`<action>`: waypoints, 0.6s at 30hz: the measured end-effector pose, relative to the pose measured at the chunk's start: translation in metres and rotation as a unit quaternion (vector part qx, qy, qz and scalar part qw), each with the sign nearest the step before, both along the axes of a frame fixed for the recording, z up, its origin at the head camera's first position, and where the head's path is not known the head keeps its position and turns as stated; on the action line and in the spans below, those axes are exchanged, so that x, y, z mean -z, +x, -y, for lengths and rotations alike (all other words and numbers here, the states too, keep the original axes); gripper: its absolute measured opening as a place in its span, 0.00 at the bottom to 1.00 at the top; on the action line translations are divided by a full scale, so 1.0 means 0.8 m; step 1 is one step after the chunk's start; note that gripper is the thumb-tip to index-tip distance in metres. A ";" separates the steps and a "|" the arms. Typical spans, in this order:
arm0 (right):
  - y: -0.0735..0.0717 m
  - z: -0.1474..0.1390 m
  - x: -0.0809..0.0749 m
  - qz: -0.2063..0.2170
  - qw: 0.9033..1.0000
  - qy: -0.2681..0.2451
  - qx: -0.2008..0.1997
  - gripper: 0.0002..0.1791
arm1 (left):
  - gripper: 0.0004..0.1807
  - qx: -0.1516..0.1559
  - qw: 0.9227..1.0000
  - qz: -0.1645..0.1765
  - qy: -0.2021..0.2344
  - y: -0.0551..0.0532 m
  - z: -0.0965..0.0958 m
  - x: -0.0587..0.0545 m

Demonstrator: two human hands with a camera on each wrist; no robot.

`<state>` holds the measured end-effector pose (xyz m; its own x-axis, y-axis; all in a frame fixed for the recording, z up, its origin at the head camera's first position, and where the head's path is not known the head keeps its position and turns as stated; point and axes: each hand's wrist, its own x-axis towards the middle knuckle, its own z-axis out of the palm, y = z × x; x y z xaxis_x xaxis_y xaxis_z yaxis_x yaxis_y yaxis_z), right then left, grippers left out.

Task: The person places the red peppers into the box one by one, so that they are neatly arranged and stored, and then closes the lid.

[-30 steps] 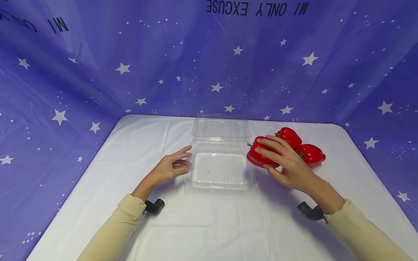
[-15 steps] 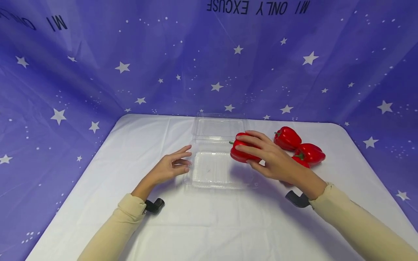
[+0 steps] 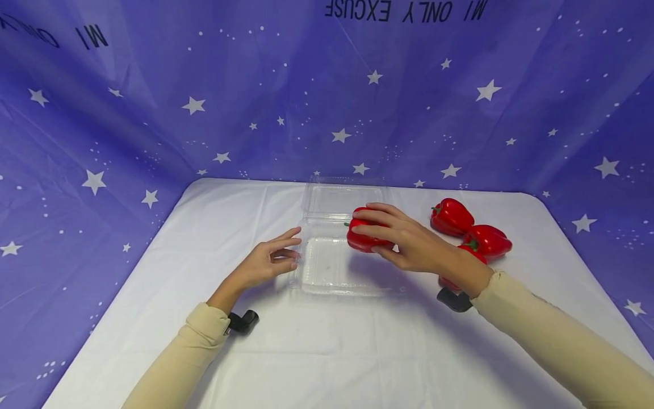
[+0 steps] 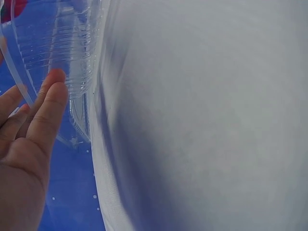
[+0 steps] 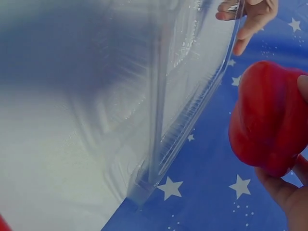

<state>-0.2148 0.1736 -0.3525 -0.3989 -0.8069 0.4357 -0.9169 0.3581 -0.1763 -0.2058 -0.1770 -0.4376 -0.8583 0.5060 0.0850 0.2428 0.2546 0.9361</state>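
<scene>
My right hand (image 3: 416,244) grips a red bell pepper (image 3: 361,243) with a green stem, its fingers over the top and the thumb low on the near side. That pepper hangs above the bottom half of a clear plastic clamshell box (image 3: 322,274), whose lid (image 3: 347,200) lies folded back behind it. In the right wrist view the pepper's lobed end (image 5: 267,118) faces the camera, apart from the box wall. My left hand (image 3: 263,262) has its fingers loosely extended at the box's left edge; in the left wrist view, fingertips (image 4: 57,76) overlap the ribbed side.
Three more red bell peppers lie grouped on the right: one at the back (image 3: 452,217), one at the far right (image 3: 489,241), and one (image 3: 472,254) partly behind my right wrist. A white cloth (image 3: 306,352) covers the table. Blue star-printed fabric (image 3: 286,85) encloses the back and sides.
My right hand has lifted the bell pepper from beside the group and carried it left, over the box. This uncovers another pepper beneath the wrist. The left hand stays in place.
</scene>
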 end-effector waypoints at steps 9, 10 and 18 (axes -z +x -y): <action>-0.019 0.031 0.004 0.050 0.998 0.015 -0.016 0.34 | 0.32 0.000 1.000 0.001 0.000 -0.001 0.001 0.000; -0.021 0.035 0.004 0.052 0.998 0.017 -0.017 0.33 | 0.32 0.001 1.000 0.002 0.000 -0.001 0.001 0.000; -0.037 0.063 0.008 0.058 0.998 0.018 -0.033 0.27 | 0.32 -0.002 1.000 0.004 -0.001 -0.001 0.001 -0.002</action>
